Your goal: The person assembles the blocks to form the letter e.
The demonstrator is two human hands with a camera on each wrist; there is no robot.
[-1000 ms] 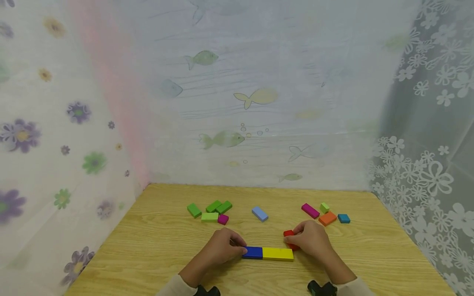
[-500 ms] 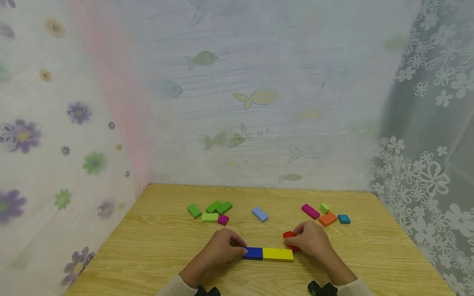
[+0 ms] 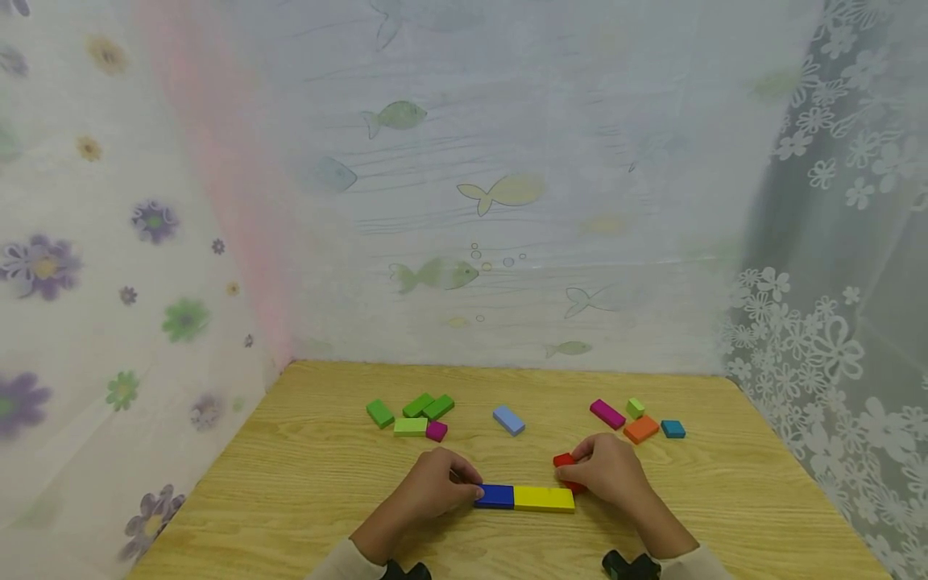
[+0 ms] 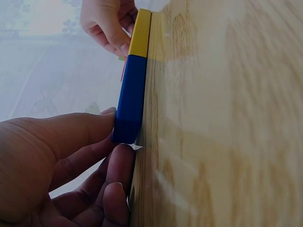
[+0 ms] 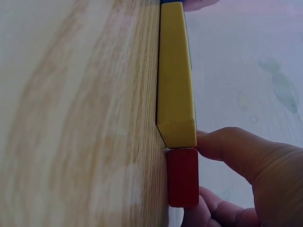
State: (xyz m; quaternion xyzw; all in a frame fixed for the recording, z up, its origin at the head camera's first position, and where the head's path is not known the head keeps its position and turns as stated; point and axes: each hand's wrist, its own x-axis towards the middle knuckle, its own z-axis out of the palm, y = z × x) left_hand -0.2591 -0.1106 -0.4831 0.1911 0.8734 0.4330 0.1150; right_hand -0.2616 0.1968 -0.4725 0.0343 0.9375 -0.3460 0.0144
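My left hand [image 3: 437, 485] pinches the left end of the blue block [image 3: 496, 496]; my right hand [image 3: 611, 467] grips the red block [image 5: 183, 178] just beside the far right corner of the yellow block [image 3: 544, 499] (blue and yellow lie end to end on the table [image 3: 290, 499]).

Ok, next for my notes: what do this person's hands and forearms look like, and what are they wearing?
The left hand and right hand are bare, with no gloves. Pale cream sleeves end near the wrists, and plain at this distance. A black device sits by each wrist, one on the left and one on the right; their lower parts are cut off.
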